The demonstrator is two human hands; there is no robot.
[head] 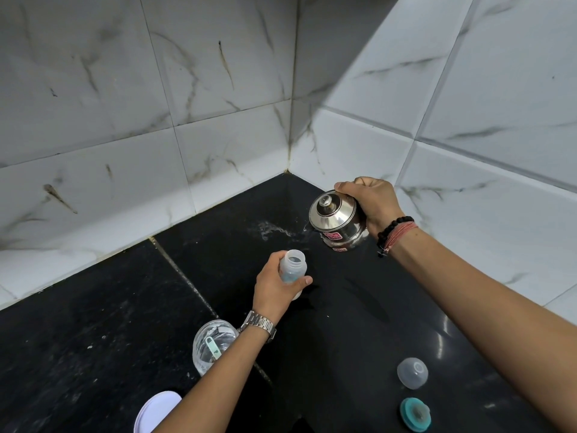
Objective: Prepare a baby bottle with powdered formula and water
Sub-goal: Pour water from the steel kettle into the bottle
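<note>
I hold the baby bottle (293,274) in my left hand (274,290), fingers and thumb wrapped round its body below the open neck, which stands clear above the grip. The bottle is off the counter (359,307), near its middle. My right hand (373,201) grasps a lidded steel pot (337,221), tilted toward the bottle, nearer the back corner of the counter.

Risks, as I judge them:
- The pot's lip sits well apart from the bottle mouth and off to one side. Water already lies on the counter beneath it, so pouring from here would miss the narrow neck.
- The lid looks loose-fitted; a steeper tilt could drop it onto the bottle or counter.
- If the water is hot, a splash would land on my left fingers just below the neck.
- A wet bottle may slip in that grip.

A clear jar (212,345) with a scoop inside stands near the front edge, beside my left forearm; an elbow drift could knock it. The dome cap (412,372) and teal ring (416,414) lie toward the front right edge.
</note>
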